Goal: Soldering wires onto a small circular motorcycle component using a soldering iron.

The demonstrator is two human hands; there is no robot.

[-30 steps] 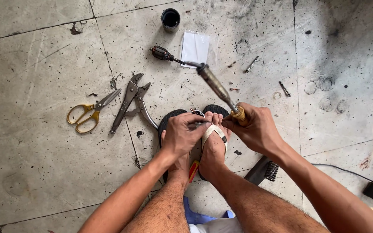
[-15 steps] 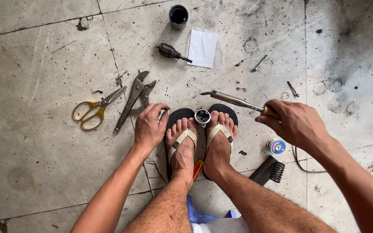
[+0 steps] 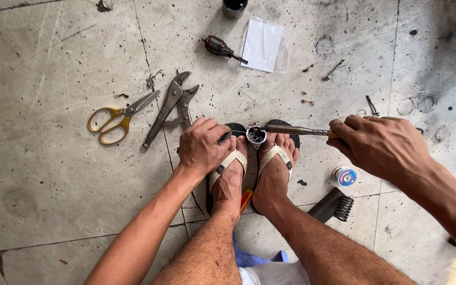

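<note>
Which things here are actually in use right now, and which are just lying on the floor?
In use: soldering iron in right hand; small round part clamped between the feet; left hand beside it.

Lying about: yellow scissors, locking pliers, motor armature, white sheet, solder spool.

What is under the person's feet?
Black sandals with pale straps lie under both feet, on the concrete floor. A red and yellow thing pokes out between them; the rest is covered.

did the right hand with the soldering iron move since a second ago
Yes. The right hand swung out to the right, away from the feet; the soldering iron now lies level, its tip at the small round part.
</note>
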